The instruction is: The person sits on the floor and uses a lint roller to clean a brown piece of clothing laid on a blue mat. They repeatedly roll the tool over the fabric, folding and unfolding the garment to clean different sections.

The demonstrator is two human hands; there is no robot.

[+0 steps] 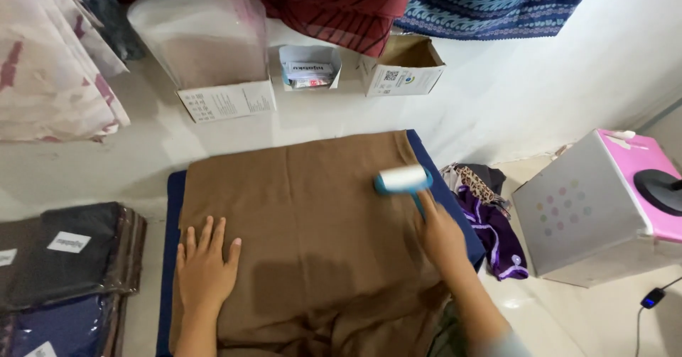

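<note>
A brown cloth (312,222) lies spread flat over a dark blue mat (172,208) on the floor. My left hand (206,268) rests palm down on the cloth's near left part, fingers apart. My right hand (440,236) grips the blue handle of a lint roller (403,179), whose white roll lies on the cloth near its far right edge.
Open cardboard boxes (405,69) and a box of clear bags (213,51) stand along the far wall under hanging fabrics. Packed garments (64,257) are stacked at the left. A heap of purple and patterned cloth (486,215) and a grey and pink box (604,208) sit at the right.
</note>
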